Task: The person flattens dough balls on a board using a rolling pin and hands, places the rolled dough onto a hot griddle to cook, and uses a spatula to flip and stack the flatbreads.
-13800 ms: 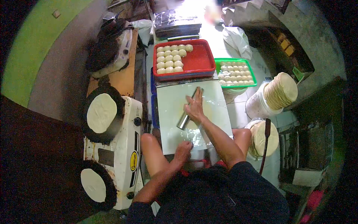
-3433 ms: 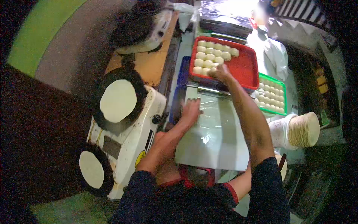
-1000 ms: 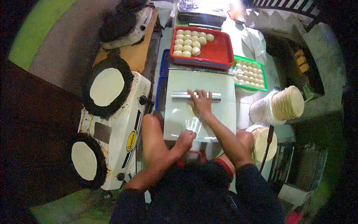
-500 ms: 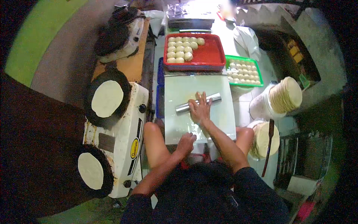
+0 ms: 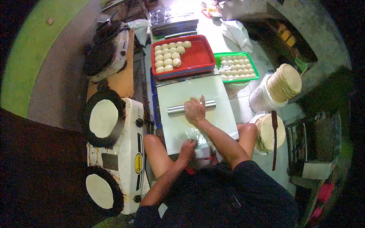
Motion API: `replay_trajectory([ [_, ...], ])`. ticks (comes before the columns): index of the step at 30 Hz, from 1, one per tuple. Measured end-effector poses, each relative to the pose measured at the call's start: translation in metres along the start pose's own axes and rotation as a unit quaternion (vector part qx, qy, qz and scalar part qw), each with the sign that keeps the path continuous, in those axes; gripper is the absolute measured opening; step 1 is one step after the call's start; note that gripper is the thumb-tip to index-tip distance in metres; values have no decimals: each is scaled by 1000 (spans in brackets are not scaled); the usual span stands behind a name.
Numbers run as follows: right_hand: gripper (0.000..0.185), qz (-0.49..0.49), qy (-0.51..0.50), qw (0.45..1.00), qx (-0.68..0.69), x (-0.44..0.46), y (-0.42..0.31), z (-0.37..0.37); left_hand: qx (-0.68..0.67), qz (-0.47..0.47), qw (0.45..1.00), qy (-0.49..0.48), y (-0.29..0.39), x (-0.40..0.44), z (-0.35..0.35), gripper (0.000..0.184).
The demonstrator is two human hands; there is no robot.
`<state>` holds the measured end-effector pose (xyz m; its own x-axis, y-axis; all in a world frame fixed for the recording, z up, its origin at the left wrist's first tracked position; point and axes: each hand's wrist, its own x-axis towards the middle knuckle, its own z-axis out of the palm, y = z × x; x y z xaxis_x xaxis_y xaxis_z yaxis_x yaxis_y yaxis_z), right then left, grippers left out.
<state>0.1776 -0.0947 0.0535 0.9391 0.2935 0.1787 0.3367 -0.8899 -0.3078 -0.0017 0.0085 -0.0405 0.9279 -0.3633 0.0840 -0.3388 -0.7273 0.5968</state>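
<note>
My right hand [image 5: 195, 111] rests over the middle of a shiny metal rolling pin [image 5: 175, 109], fingers bent across it. The pin lies crosswise on a pale, glossy board [image 5: 167, 133] in front of me. Beneath and nearer than the pin is a thin, faint yellowish sheet of dough [image 5: 190, 124], whose outline is hard to make out. At the board's near edge, my left hand [image 5: 187, 149] is closed with its fingertips against the surface. Whatever it pinches is hidden.
Beyond the board stand a red tray [image 5: 201, 53] and a green tray [image 5: 247, 57], both holding dough balls. On the left, a white stove [image 5: 131, 152] carries two dark pans with flat dough rounds [image 5: 103, 118]. Stacked flatbreads [image 5: 285, 81] and a dark spatula [image 5: 274, 133] are on the right.
The rolling pin has turned from slanted to nearly level. My right hand's fingers, spread before, are now more bent over it. My left hand stays near the board's edge. The whole view has shifted.
</note>
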Motion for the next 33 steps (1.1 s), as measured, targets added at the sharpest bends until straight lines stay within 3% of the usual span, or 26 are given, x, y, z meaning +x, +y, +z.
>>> replay_trajectory([
  [4, 30, 19, 58, 996, 62, 7, 5, -1, -16, 5, 1000, 4, -3, -3, 4, 26],
  [5, 36, 36, 25, 994, 99, 13, 5, -2, -19, 1, 1000, -1, -3, -3, 3, 27],
  [6, 52, 57, -6, 989, 133, 18, 6, -1, -22, -3, 1000, -7, -5, -5, 5, 28],
  [8, 72, 64, 41, 967, 242, 22, 13, 31, -22, 0, 1000, -12, -1, -7, 2, 30],
  [9, 91, 44, -17, 971, 233, 20, 14, 26, -18, 6, 1000, -11, 7, -7, -7, 31],
  [12, 88, -24, -155, 983, 93, 8, 3, 2, -2, 2, 1000, -30, 18, -3, -21, 33],
  [13, 80, -29, -150, 988, 28, 3, -4, 2, 1, -4, 999, -42, 22, -2, -24, 34],
  [16, 70, -138, -135, 981, 15, -16, -4, -8, -39, -86, 995, -40, 28, -3, -24, 32],
  [17, 47, -150, -127, 979, 43, -22, -2, -12, -36, -63, 997, -29, 17, -4, -16, 31],
  [20, 31, -159, -93, 982, 47, -36, 10, -12, -31, -9, 999, -2, -19, -9, 21, 29],
  [22, 32, -125, -143, 981, 47, -37, 14, -25, -25, 9, 1000, 11, -11, -6, 10, 28],
  [24, 33, -80, -183, 980, 22, -41, 18, -45, -83, -82, 992, -44, 17, -2, -19, 26],
  [25, 46, -71, -160, 984, 44, -43, 23, -45, -112, -127, 983, -72, 29, 1, -31, 25],
  [28, 60, -46, -126, 978, 158, -35, 36, -31, -33, -136, 984, -112, 25, 7, -27, 22],
  [29, 70, -84, -112, 988, 65, -31, 39, -26, -51, -120, 986, -100, 26, 7, -25, 21],
  [32, 69, -110, -68, 992, -6, -20, 38, -24, -96, -72, 991, -59, 30, -7, -23, 20],
  [33, 73, -146, 41, 988, -43, -15, 46, -5, -106, -56, 992, -40, 30, -7, -28, 19],
])
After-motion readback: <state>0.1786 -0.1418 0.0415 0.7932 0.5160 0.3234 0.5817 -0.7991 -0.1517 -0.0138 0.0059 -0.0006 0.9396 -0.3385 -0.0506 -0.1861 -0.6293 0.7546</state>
